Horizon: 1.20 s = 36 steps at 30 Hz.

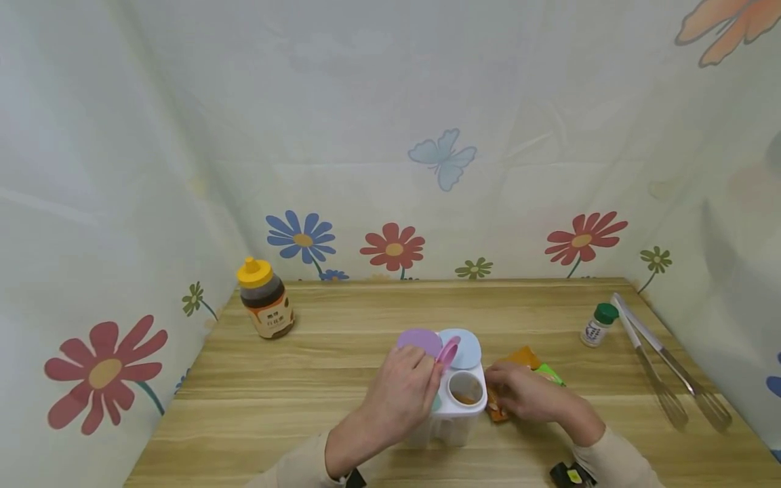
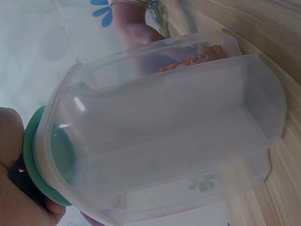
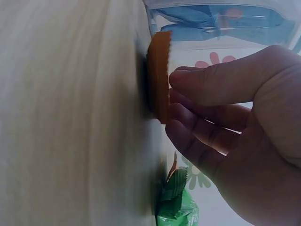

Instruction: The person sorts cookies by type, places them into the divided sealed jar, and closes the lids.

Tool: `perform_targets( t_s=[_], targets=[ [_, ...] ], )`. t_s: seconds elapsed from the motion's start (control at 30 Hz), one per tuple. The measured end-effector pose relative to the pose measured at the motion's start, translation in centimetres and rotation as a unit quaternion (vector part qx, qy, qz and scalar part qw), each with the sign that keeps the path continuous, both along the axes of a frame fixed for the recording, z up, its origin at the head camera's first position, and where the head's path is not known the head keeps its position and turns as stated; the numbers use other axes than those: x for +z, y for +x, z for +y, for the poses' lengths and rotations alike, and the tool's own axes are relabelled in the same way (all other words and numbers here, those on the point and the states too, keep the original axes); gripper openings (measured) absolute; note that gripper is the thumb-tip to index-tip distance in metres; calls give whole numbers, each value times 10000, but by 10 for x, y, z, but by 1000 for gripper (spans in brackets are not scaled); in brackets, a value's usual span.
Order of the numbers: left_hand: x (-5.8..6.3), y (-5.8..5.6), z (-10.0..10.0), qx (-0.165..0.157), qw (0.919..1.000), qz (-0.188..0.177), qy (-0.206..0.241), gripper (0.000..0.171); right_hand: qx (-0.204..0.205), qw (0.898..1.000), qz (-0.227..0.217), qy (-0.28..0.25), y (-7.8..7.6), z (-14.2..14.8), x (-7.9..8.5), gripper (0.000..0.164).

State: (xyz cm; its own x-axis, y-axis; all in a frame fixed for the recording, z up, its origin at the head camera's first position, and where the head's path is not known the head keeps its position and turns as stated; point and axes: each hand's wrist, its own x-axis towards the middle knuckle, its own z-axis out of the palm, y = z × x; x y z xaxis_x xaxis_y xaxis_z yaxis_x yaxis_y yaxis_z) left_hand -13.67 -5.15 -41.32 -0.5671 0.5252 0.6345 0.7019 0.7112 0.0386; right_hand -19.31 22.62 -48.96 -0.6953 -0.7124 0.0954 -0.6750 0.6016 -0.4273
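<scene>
A clear storage container with a white top point(image 1: 454, 409) stands upright on the table. Purple point(image 1: 419, 340), blue point(image 1: 462, 348) and green lids point(image 2: 35, 155) cover three of its round openings; the fourth opening point(image 1: 466, 388) is uncovered, with something orange-brown inside. My left hand point(image 1: 404, 385) is over the top, holding a pink lid point(image 1: 448, 352) tilted up between thumb and fingers. At the container's right side, my right hand point(image 1: 531, 392) pinches a small orange packet point(image 3: 160, 77) low at the table. Another orange packet point(image 2: 202, 59) shows through the clear wall.
Beside my right hand lie a green packet point(image 1: 550, 373) and an orange packet point(image 1: 525, 356). A honey-coloured bottle with yellow cap point(image 1: 266, 301) stands back left. At right are a green-capped shaker point(image 1: 598, 325) and metal tongs point(image 1: 662, 362). Printed cloth point(image 1: 366, 135) encloses the table.
</scene>
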Motion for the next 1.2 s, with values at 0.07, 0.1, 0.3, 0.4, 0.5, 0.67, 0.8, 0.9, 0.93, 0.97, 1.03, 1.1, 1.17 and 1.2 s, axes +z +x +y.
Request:
perform_targets(
  t_s=[0.07,0.1,0.3,0.4,0.5,0.67,0.8,0.9,0.93,0.97,1.03,1.1,1.17,1.2],
  targets=[
    [0,0,0,-4,10000,8,5,24,55,9998,192,17,-1,0,-2,35],
    [0,-1,0,-2,10000,19,6,24,70,9996,264,5,-1,-1,-2,35],
    [-1,-2,0,0,10000,14,13,24,133,9985,522,34,-2,-2,-5,36],
    [-2,-2,0,-3,10000,35,40,24,153,9986,496,77,-2,-3,-5,34],
    [-3,-2,0,-26,9999,122,72,24,177,9989,430,109,-3,-3,-5,33],
    [-3,-2,0,-65,9997,215,124,24,213,9990,378,67,-2,-5,-6,32],
    [-4,-2,0,-82,9996,225,148,24,241,9987,458,-29,-2,-6,-8,28],
    [-4,-2,0,-91,9996,230,161,25,204,9986,492,-58,-2,-7,-8,28],
    [-4,-2,0,-96,9995,232,168,25,184,9987,473,-46,-2,-7,-8,29],
    [-4,-3,0,-99,9995,232,168,25,164,9989,435,-31,-2,-7,-7,30],
    [-4,-3,0,-88,9996,228,160,25,127,9992,371,25,-2,-7,-5,32],
    [-4,-2,0,-73,9996,217,148,25,102,9995,282,80,-1,-7,-3,34],
    [-4,-2,0,-57,9997,206,119,25,67,9997,233,101,-1,-7,-2,35],
    [-4,-2,0,-53,9997,196,114,25,55,9997,230,96,0,-7,-1,36]
  ],
)
